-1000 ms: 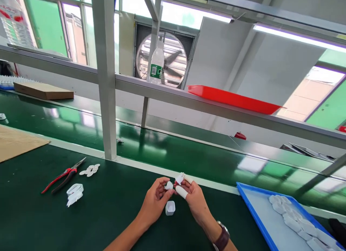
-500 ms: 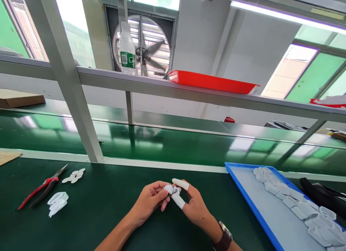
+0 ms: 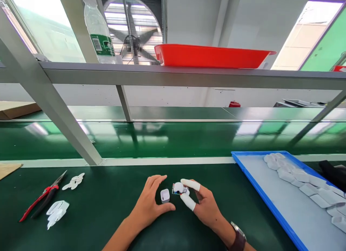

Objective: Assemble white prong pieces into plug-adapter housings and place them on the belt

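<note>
My right hand [image 3: 207, 204], white covers on thumb and forefinger, pinches a small circuit board with a white round part [image 3: 178, 188] on it. My left hand [image 3: 148, 198] is open, thumb and fingers spread around a small white square housing [image 3: 165, 196] with a hollow top. Whether the left hand touches this housing I cannot tell. The board is just right of the housing, a small gap between them.
Red-and-black pliers [image 3: 45, 197] lie at the left, beside flat white pieces [image 3: 74, 181] and white plastic shells [image 3: 57, 212]. A blue-rimmed tray [image 3: 259, 193] with rows of white parts stands at the right. A metal shelf frame [image 3: 189, 77] crosses behind, bearing a red tray [image 3: 213, 56].
My left hand has let go of the white part and opened, and the small square housing now shows between the hands. The right hand keeps its pinch. The camera view has levelled and shifted.
</note>
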Motion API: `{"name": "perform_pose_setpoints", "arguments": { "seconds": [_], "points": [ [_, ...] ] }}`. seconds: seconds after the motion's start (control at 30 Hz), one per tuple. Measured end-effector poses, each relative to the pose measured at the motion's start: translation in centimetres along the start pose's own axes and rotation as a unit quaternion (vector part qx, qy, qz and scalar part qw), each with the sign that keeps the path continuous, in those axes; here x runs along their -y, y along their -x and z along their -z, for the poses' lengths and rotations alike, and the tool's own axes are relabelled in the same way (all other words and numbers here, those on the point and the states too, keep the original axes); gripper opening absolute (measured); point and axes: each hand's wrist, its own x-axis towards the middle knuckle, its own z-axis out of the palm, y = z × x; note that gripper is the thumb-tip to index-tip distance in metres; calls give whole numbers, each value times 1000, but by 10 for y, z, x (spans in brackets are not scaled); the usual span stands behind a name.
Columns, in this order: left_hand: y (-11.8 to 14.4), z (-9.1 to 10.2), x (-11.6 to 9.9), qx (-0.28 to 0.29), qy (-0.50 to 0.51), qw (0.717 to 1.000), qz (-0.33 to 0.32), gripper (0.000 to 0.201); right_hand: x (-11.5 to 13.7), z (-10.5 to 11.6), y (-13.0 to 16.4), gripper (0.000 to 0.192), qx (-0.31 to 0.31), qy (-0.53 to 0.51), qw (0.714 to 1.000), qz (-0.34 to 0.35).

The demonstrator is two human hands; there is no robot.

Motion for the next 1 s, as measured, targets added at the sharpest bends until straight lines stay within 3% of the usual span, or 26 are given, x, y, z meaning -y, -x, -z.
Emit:
{"name": "perform_pose_setpoints", "arguments": {
  "seconds": [0.07, 0.17, 0.37, 0.5, 0.6, 0.67, 0.83, 1.0],
  "points": [
    [-1, -3, 6, 28, -45, 999, -13, 48, -2, 1, -1, 37, -18, 3, 1000, 0],
    [0, -9, 9, 39, -33, 998, -23, 25, -4, 1, -2, 36, -20, 16, 1000, 16],
    [6, -12, 2, -27, 0, 999, -31, 40, 4, -2, 0, 43, 1, 111, 985, 132],
    [7, -8, 1, -70, -58, 992, -92, 24, 13, 3, -1, 59, 48, 314, 913, 255],
    [3, -5, -1, -119, -116, 974, -156, 28, 15, 6, -2, 51, 79, 409, 855, 309],
    [1, -5, -2, -141, -142, 963, -179, 32, 13, 8, -3, 43, 74, 429, 839, 325],
    [3, -9, 1, -125, -88, 983, -103, 44, 7, 8, -5, 40, 75, 410, 855, 309],
    [8, -13, 2, -80, -14, 995, -57, 39, 11, 7, -5, 47, 18, 285, 923, 258]
  ]
}}
